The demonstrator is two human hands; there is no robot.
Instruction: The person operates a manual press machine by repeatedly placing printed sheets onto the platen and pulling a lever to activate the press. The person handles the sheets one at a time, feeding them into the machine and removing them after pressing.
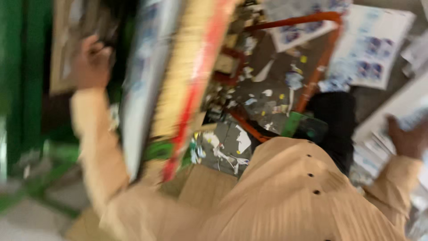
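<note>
Your tan ribbed cloth shirt (285, 187) looks matt and softly textured, with small dark buttons that may be plastic. Your left hand (91, 62) is raised against a tall flat board (178, 80) whose pale face looks glossy and whose yellowish edge with a red strip seems rough, though blur hides the grain. Your right hand (408, 138) rests on white printed paper sheets (379, 44), smooth and slightly shiny. The orange tubular frame (321, 53) looks like painted metal. The grey floor (263, 102) appears matt, littered with paper scraps.
</note>
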